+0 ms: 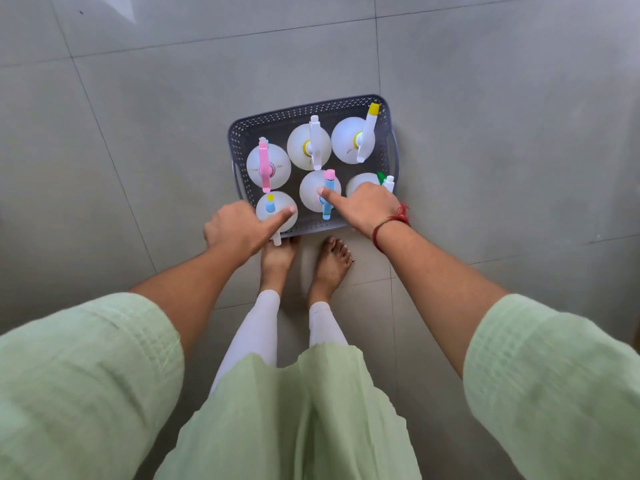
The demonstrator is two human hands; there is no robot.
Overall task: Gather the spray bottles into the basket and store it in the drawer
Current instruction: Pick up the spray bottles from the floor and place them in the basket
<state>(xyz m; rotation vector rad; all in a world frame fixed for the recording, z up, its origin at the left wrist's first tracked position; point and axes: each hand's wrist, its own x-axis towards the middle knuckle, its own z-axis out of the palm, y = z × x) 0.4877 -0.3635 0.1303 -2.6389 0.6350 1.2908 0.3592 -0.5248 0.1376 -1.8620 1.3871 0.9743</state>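
At frame centre a grey perforated basket (304,110) sits on the tiled floor (138,116), holding six white round spray bottles (310,147) with pink, blue, white and yellow triggers. The left hand (239,228) and right hand (363,206) grip its near corners, thumbs extended inward.

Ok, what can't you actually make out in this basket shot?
- Head view: the near-right bottle is mostly hidden by the right hand.
- The basket near rim sits behind both hands, so any grip is unclear.
- The left hand is motion-blurred.
- No drawer in frame.
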